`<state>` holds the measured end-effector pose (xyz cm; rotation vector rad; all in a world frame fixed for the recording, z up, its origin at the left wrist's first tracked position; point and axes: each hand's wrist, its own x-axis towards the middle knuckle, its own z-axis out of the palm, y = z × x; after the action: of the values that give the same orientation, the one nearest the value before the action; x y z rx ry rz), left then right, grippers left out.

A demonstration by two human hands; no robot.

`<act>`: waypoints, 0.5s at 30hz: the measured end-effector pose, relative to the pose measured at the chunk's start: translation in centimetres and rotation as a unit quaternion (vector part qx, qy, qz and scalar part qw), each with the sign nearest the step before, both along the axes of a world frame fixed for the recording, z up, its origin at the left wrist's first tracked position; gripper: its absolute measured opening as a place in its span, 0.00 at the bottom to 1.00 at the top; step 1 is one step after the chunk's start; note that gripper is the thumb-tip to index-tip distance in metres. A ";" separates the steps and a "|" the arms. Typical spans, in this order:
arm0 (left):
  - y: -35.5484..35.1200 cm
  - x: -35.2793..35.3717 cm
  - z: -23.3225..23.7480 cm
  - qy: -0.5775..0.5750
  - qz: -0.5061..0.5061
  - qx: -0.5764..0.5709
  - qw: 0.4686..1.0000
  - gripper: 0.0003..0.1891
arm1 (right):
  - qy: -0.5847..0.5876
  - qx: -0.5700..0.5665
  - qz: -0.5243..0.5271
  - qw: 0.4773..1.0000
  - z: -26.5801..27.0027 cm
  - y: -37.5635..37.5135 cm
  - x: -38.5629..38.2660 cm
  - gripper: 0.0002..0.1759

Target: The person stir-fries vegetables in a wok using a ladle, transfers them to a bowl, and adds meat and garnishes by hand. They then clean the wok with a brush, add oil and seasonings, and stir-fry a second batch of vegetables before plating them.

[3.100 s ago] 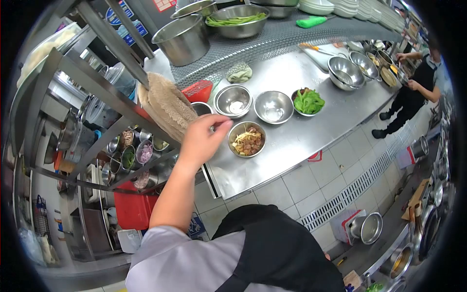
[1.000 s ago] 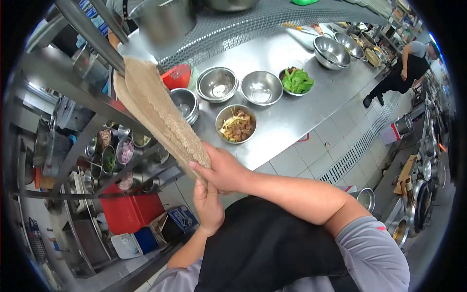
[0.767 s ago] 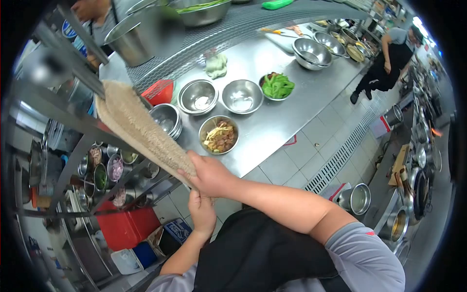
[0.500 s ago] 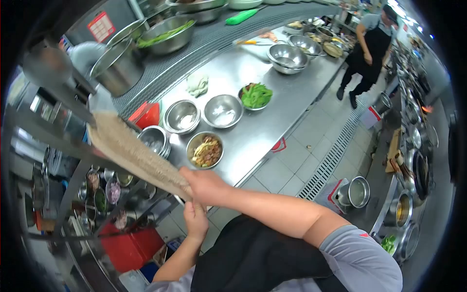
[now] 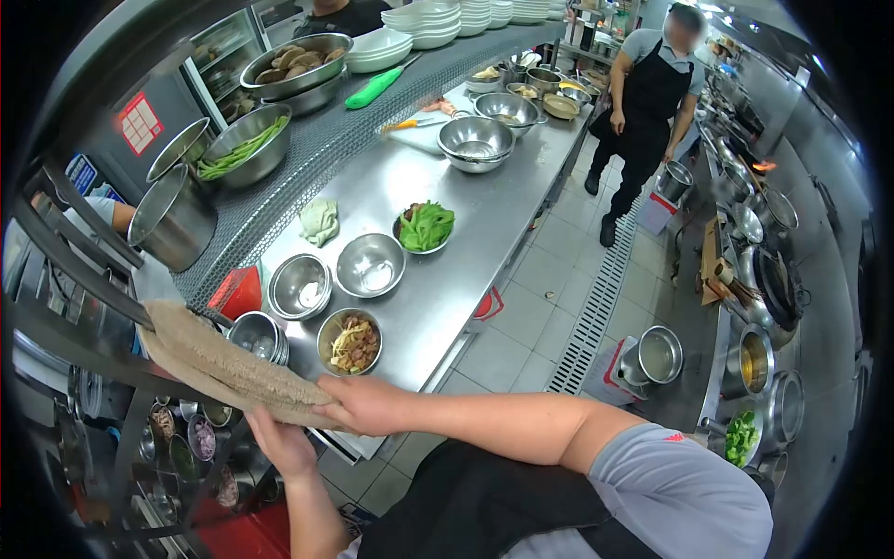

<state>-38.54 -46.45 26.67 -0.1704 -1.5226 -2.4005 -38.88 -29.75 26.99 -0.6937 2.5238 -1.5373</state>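
A beige towel (image 5: 237, 368), folded lengthwise, stretches from the metal rack's bar down toward my body. My right hand (image 5: 358, 405) is closed around its near end. Against the towel's lower edge, farther along, my left hand (image 5: 284, 445) grips it, with the fingertips partly hidden by the cloth. Just beyond the towel, on the steel counter (image 5: 447, 252), stand stacked steel bowls (image 5: 256, 337) and a bowl of browned meat pieces with pale strips (image 5: 354, 345). The towel's far end rests against the rack bar (image 5: 93, 270).
Empty steel bowls (image 5: 371, 265), a bowl of green leaves (image 5: 426, 226) and a crumpled pale cloth (image 5: 319, 222) sit on the counter. A co-worker (image 5: 647, 102) stands in the aisle. Pots (image 5: 750, 363) and woks line the right side; a floor drain (image 5: 605, 298) runs between.
My left hand has moved left along the towel, away from my right hand. The view has shifted, and the co-worker now faces this way.
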 end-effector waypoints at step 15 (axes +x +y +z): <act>3.1 -7.1 -3.0 -0.047 0.153 -0.206 0.965 0.22 | -0.197 0.243 -0.279 0.908 -12.1 16.4 -14.4 0.47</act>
<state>-45.65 -43.36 23.71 0.0898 -1.9185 -1.8584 -53.32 -13.38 14.87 0.3983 2.7078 -0.9250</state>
